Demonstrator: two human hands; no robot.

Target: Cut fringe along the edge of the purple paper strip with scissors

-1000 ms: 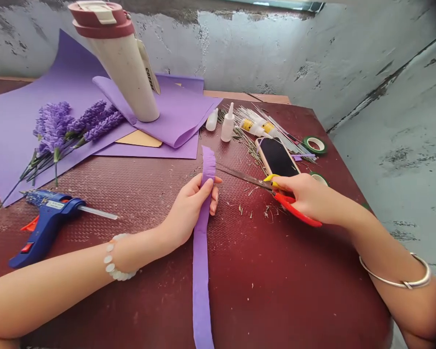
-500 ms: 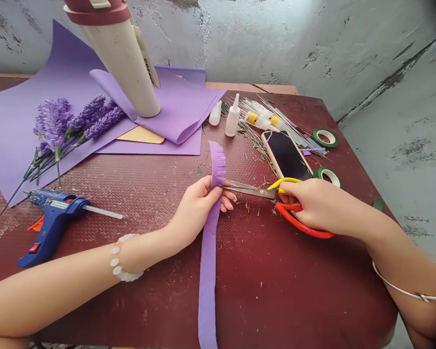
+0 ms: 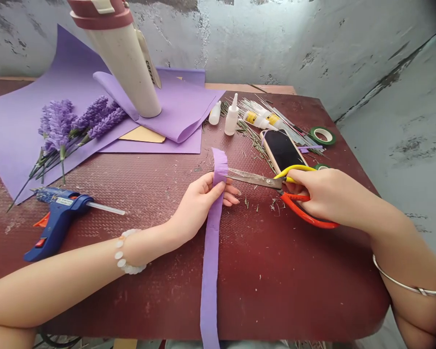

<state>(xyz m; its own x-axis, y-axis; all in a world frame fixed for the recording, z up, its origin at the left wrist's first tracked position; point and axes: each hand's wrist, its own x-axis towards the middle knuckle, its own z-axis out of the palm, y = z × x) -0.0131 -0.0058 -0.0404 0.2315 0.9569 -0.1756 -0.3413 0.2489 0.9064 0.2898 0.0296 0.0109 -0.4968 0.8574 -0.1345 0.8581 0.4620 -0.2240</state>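
Observation:
My left hand [image 3: 199,201] pinches a long purple paper strip [image 3: 211,252] that runs from the table's middle down past its front edge. The strip's top end is cut into a fine fringe. My right hand [image 3: 325,194] grips scissors [image 3: 272,183] with one yellow and one red handle loop. The blades point left and their tips touch the fringed edge of the strip, just above my left thumb.
On the dark red table [image 3: 276,281] lie a blue glue gun [image 3: 60,218], purple paper lavender stems [image 3: 69,126] on purple sheets [image 3: 18,121], a tall cream tumbler [image 3: 123,58], small glue bottles [image 3: 231,116], a phone [image 3: 281,150], thin wires and green tape rolls [image 3: 322,135]. A grey wall stands behind.
The scissors swung in from the right and met the strip's edge, then shifted slightly higher along it. My left hand kept its pinch on the strip.

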